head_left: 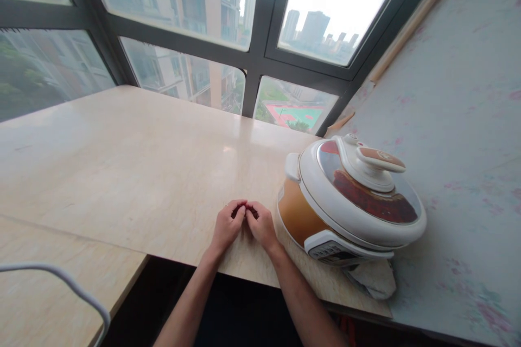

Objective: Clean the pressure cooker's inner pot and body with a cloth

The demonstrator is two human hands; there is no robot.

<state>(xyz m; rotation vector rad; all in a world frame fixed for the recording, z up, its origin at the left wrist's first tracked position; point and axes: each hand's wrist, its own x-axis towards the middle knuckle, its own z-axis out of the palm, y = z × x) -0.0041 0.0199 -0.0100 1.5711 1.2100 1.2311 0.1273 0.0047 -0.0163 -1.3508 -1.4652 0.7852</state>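
On the pale countertop (134,184), near its front edge, my left hand (228,227) and my right hand (261,227) rest close together. The fingers of both are curled, and their thumbs and fingertips meet in the middle. No object shows between them, but the inside of the curled fingers is hidden. Just right of my right hand, a little apart from it, stands an electric pressure cooker (301,211) with a gold body, a white lid and a control panel facing the front.
A whitish cloth or bag (374,277) lies under the cooker's front right. Flowered wallpaper (468,173) covers the wall on the right. Dark window frames (260,27) rise behind the counter. A white cable (77,287) curves over a lower-left counter section, beside a dark gap.
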